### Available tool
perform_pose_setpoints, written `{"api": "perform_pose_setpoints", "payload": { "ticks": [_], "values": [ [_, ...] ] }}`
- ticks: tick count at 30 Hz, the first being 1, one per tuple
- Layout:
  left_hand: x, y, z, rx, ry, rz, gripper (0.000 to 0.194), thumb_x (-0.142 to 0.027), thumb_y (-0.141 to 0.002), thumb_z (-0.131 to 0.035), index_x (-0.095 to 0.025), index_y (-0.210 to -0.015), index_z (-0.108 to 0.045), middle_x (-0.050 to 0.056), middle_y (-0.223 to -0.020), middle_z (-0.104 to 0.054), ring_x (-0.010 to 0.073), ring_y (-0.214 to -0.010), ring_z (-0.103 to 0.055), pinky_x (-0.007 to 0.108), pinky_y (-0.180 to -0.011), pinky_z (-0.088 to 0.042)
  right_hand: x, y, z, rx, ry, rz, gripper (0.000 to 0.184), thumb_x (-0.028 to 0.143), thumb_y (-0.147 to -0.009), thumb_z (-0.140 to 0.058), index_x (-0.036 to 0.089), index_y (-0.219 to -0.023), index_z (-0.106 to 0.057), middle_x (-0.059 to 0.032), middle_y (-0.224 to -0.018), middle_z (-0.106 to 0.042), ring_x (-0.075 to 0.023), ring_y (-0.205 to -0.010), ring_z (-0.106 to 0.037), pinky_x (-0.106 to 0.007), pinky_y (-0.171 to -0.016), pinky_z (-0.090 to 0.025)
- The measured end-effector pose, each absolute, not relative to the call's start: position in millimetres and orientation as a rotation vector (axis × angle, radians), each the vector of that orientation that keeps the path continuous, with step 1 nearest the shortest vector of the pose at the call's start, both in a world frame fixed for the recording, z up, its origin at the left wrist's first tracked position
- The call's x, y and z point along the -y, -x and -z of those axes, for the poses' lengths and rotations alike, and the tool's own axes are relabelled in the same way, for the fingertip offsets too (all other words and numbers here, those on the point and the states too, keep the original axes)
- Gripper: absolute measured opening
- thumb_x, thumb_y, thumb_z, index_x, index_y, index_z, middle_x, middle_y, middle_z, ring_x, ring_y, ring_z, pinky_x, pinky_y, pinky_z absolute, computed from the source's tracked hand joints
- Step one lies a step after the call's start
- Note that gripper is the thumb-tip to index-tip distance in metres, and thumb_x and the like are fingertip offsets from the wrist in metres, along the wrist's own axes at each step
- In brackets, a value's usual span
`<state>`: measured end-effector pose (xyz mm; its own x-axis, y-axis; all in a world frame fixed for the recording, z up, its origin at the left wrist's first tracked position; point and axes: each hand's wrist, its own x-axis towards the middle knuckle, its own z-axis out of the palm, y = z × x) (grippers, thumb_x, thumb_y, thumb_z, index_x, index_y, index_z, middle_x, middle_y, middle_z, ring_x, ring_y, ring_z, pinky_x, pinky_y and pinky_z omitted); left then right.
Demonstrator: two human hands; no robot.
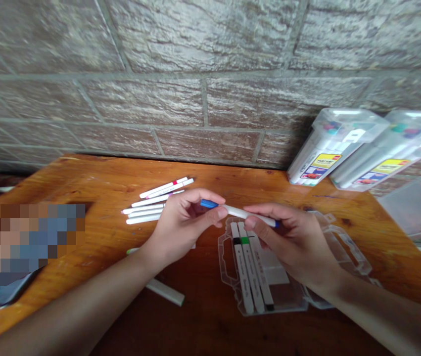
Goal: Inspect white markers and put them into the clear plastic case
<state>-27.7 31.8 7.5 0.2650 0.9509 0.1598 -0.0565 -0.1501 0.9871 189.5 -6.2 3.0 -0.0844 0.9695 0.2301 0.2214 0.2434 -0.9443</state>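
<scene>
A white marker [235, 212] with a blue cap-like end [209, 203] is held level between both hands. My left hand [180, 220] pinches it near that blue end with thumb and fingers. Thumb and fingers of my right hand [295, 240] grip the other half, where a small blue tip shows. Below, an open clear plastic case [288, 305] holds several white markers [257, 277], with black and green bands. Part of the case is hidden behind my right hand and forearm.
More white markers [163, 189] lie left of my left hand, and another [165, 291] lies under its forearm. Two clear marker boxes [314, 158] stand against the brick wall [180, 104] at right. A blurred-out flat object [6, 294] lies at the table's left.
</scene>
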Motion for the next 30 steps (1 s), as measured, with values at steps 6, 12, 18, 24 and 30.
{"api": "perform_pose_setpoints", "payload": {
  "ticks": [6, 12, 18, 24, 30],
  "values": [
    [-36.0, 29.6, -2.9, -0.897, -1.273, -1.19, 0.024, -0.03, -0.084, -0.088, -0.016, -0.098, -0.075, -0.001, -0.077, -0.073, 0.0124, -0.064, -0.07, 0.024, -0.066, -0.058, 10.3, -189.9, -1.4, 1.425, 1.09, -1.123, 0.027, 0.033, -0.099, -0.072, 0.024, -0.122, -0.08, -0.0054, -0.09, -0.085, -0.0106, -0.051, -0.06, -0.024, -0.047, -0.05],
    [-37.4, 29.6, -2.8, -0.854, -1.119, -1.195, 0.025, -0.028, -0.083, -0.089, -0.017, -0.1, -0.074, -0.003, -0.073, -0.068, 0.0103, -0.064, -0.065, 0.022, -0.066, -0.058, 13.6, -192.1, -5.1, 1.359, 1.008, -1.188, 0.027, 0.036, -0.1, -0.072, 0.029, -0.124, -0.082, -0.0047, -0.09, -0.085, -0.0111, -0.051, -0.062, -0.026, -0.05, -0.052],
    [-38.6, 29.9, -2.6, -0.84, -1.085, -1.2, 0.023, -0.028, -0.084, -0.088, -0.016, -0.1, -0.077, -0.003, -0.075, -0.067, 0.0094, -0.063, -0.064, 0.022, -0.064, -0.059, 15.8, -194.3, -3.3, 1.263, 0.97, -1.256, 0.028, 0.04, -0.101, -0.069, 0.029, -0.123, -0.083, -0.0017, -0.072, -0.079, -0.0151, -0.051, -0.065, -0.032, -0.054, -0.053],
    [-38.7, 30.1, -2.2, -0.829, -1.064, -1.188, 0.023, -0.029, -0.087, -0.085, -0.016, -0.106, -0.08, -0.001, -0.074, -0.068, 0.0091, -0.063, -0.065, 0.021, -0.064, -0.058, 14.3, -193.0, -3.6, 1.232, 0.972, -1.259, 0.029, 0.038, -0.1, -0.068, 0.024, -0.121, -0.081, -0.0071, -0.087, -0.084, -0.0138, -0.051, -0.062, -0.03, -0.05, -0.051],
    [-39.1, 30.2, -3.3, -0.837, -1.093, -1.175, 0.024, -0.034, -0.091, -0.082, -0.015, -0.106, -0.08, 0.0, -0.069, -0.069, 0.012, -0.063, -0.066, 0.024, -0.066, -0.059, 8.4, -189.3, -2.6, 1.122, 1.003, -1.209, 0.024, 0.04, -0.1, -0.068, 0.021, -0.112, -0.078, -0.0083, -0.093, -0.084, -0.0118, -0.049, -0.061, -0.025, -0.044, -0.048]
  ]
}}
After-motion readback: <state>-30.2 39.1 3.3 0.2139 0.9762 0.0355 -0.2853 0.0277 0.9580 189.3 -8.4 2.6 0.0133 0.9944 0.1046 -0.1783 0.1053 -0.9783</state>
